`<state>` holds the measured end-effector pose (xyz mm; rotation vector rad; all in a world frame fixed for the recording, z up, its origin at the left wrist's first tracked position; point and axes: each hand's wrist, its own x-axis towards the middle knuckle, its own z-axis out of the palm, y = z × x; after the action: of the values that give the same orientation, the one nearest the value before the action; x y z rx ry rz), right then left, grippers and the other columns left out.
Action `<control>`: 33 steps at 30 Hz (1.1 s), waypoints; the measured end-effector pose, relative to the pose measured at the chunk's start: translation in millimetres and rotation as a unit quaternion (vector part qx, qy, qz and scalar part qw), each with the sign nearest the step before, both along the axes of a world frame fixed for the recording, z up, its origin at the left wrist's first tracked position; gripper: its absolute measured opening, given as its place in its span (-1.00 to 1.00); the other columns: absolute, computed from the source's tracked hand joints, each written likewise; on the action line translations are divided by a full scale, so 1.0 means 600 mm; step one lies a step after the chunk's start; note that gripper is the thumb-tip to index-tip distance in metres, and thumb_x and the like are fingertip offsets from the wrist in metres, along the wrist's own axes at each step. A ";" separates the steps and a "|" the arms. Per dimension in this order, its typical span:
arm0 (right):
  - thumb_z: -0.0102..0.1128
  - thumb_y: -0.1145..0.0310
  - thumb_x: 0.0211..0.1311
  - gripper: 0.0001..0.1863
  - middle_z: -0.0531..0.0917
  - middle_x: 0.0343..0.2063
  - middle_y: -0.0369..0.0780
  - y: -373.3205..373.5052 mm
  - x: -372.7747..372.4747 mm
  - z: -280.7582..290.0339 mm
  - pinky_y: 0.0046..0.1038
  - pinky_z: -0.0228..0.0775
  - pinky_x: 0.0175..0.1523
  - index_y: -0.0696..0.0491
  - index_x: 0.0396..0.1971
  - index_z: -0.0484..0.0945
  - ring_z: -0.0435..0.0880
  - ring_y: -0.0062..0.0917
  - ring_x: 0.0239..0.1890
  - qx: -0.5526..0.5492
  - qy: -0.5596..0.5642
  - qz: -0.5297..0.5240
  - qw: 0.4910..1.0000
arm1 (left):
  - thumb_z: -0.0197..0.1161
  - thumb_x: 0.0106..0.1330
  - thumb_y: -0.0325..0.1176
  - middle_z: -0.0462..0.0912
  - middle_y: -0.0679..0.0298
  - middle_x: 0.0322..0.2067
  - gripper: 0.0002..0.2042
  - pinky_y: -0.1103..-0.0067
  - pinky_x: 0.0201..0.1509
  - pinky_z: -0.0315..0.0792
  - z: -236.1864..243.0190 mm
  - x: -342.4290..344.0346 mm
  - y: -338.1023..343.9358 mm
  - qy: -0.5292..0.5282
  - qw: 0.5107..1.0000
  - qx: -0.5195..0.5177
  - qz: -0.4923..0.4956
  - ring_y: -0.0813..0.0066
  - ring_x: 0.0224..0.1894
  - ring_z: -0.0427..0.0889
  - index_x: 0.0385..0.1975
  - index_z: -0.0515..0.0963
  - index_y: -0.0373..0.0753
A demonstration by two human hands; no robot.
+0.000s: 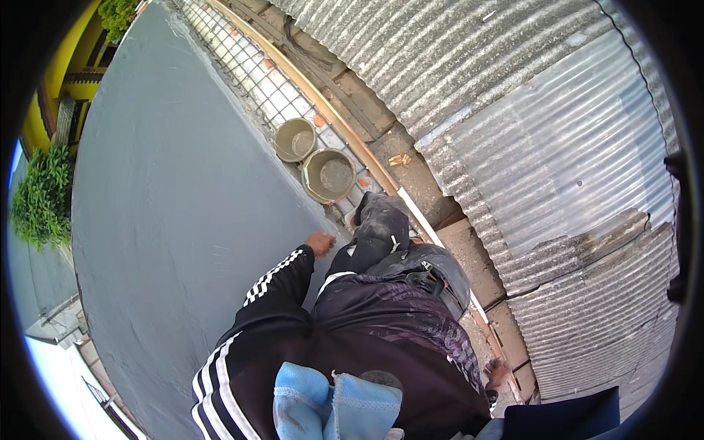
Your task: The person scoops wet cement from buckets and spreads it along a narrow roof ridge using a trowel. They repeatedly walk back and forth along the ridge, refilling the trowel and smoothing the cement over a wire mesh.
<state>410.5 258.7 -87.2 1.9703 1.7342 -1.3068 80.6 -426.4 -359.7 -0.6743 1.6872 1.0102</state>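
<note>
My left hand (320,243) is at the edge of a smooth grey concrete surface (169,176), beside my knee. Its fingers look curled, and nothing shows in them. Down at the lower right, my right hand (499,374) rests by a narrow wooden edge board (422,214), its fingers apart and holding nothing that I can see. Two mud-coloured buckets stand beyond my legs: a smaller bucket (295,140) and a larger bucket (328,176) with grey residue inside. They sit close together on the strip between the concrete and the board.
A steel mesh (253,73) runs along the strip past the buckets, over pale blocks. Right of the board lie a lower brick ledge (359,99) and corrugated roofing sheets (455,66). A green shrub (42,196) and a yellow building (62,70) stand beyond the left edge.
</note>
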 end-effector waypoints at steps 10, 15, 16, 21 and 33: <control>0.19 0.38 0.44 -0.85 0.67 -0.48 -0.21 -0.016 -0.323 0.062 -0.44 0.58 -0.49 0.07 -0.36 0.53 0.66 -0.52 -0.56 -0.021 -0.010 0.266 0.964 | 0.20 0.45 -0.16 0.71 -0.02 0.10 -0.63 0.21 0.33 0.45 -0.166 -0.150 -0.118 0.214 0.940 -0.205 0.171 -0.06 0.21 0.62 0.05 0.67 -0.32; 0.19 0.30 0.48 -0.81 0.73 -0.37 -0.17 -0.141 -0.666 -0.202 -0.37 0.65 -0.30 0.13 -0.25 0.61 0.74 -0.45 -0.33 -0.083 -0.023 0.427 0.900 | 0.50 0.26 -0.14 0.36 -0.18 0.44 -0.06 0.37 0.54 0.29 -0.291 -0.249 -0.113 0.103 0.901 -0.230 0.353 0.06 0.48 0.41 0.53 0.12 -0.47; 0.17 0.29 0.49 -0.79 0.73 -0.35 -0.16 -0.181 -0.753 -0.268 -0.35 0.67 -0.26 0.15 -0.24 0.61 0.74 -0.43 -0.30 -0.094 0.011 0.474 0.875 | 0.53 0.23 -0.14 0.28 -0.18 0.49 0.00 0.37 0.59 0.22 -0.319 -0.266 -0.116 0.091 0.907 -0.224 0.346 0.07 0.52 0.34 0.55 0.07 -0.47; 0.26 0.31 0.48 -0.83 0.75 -0.45 -0.27 -0.453 -0.932 -0.375 -0.45 0.60 -0.20 0.07 -0.31 0.66 0.75 -0.55 -0.34 -0.133 0.025 0.639 0.758 | 0.40 0.38 -0.13 0.77 0.12 -0.34 -0.64 0.32 -0.13 0.60 -0.377 -0.300 -0.107 0.031 0.902 -0.067 0.426 0.29 -0.29 0.79 -0.08 0.66 -0.33; 0.15 0.12 0.61 -0.72 0.72 -0.33 -0.22 -1.013 -1.215 -0.432 -0.48 0.56 -0.29 0.04 -0.21 0.55 0.66 -0.61 -0.45 -0.465 0.062 0.235 0.852 | 0.43 0.28 -0.22 0.79 0.16 -0.36 -0.66 0.41 -0.20 0.58 0.054 -0.492 -0.243 0.311 0.921 -0.122 0.200 0.34 -0.41 0.72 0.00 0.74 -0.23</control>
<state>-318.7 -349.2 -346.5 0.8705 1.1249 -1.6390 -214.7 -572.2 -327.1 -0.9549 2.3150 1.4209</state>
